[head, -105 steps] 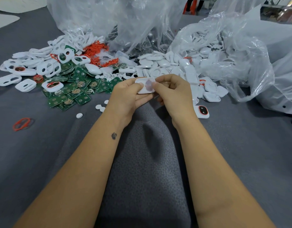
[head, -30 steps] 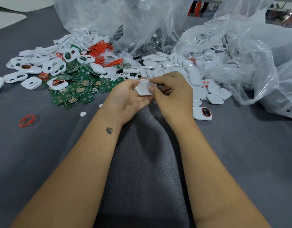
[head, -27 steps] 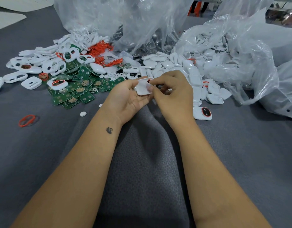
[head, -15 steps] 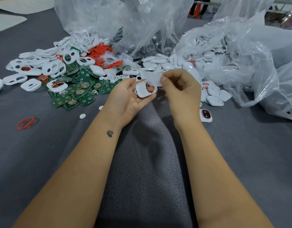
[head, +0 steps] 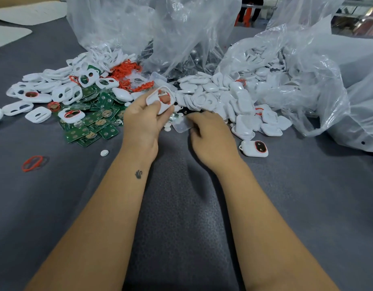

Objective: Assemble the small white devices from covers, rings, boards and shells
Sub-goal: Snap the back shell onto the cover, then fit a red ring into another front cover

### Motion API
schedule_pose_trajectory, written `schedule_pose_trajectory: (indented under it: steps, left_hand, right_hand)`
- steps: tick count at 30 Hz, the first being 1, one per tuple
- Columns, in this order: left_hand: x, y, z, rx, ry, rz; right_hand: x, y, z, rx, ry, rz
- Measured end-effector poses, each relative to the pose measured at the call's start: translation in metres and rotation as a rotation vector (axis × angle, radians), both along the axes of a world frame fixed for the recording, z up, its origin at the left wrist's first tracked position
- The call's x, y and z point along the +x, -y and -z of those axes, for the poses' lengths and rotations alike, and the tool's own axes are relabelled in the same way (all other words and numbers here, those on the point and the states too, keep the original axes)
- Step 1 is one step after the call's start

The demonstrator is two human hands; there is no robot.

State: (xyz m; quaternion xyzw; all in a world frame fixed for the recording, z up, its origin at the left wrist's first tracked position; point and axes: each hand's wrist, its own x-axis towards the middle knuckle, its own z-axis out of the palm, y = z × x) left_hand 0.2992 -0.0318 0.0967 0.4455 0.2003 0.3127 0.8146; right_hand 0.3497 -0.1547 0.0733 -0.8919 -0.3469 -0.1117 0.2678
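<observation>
Gripping a white cover [head: 160, 99] with a red ring in its opening, your left hand [head: 144, 120] holds it raised just beyond the knuckles, a fingertip showing through the hole. Your right hand [head: 210, 135] rests low on the grey counter [head: 181, 217], fingers curled onto a clear film piece [head: 181, 126] between both hands. Green boards [head: 93, 120] lie left of your left hand, white shells [head: 233, 95] beyond your right, one finished device [head: 254, 148] just right of it.
</observation>
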Motion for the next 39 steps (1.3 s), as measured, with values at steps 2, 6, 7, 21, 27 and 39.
schedule_pose_trajectory:
  steps: [2,6,7,21,27,39]
  left_hand:
    - [0.000,-0.001,0.001,0.010,0.009,-0.044]
    - [-0.001,0.000,0.002,0.038,-0.007,-0.016]
    - [0.000,0.000,0.003,0.032,-0.014,-0.001]
    - [-0.002,0.001,0.000,-0.173,-0.037,0.170]
    - [-0.003,0.002,0.004,0.053,-0.078,0.165]
    - [-0.001,0.000,0.006,0.024,-0.052,0.112]
  right_hand:
    - [0.003,-0.002,0.004,-0.068,-0.001,-0.008]
    - [0.012,-0.007,0.004,-0.110,-0.121,0.064]
    - [0.014,-0.008,0.004,-0.132,-0.137,0.072]
    - [0.012,-0.002,0.003,0.072,-0.180,0.116]
    - [0.015,0.000,0.003,0.122,-0.211,0.166]
    - [0.013,0.001,0.001,0.226,-0.251,0.135]
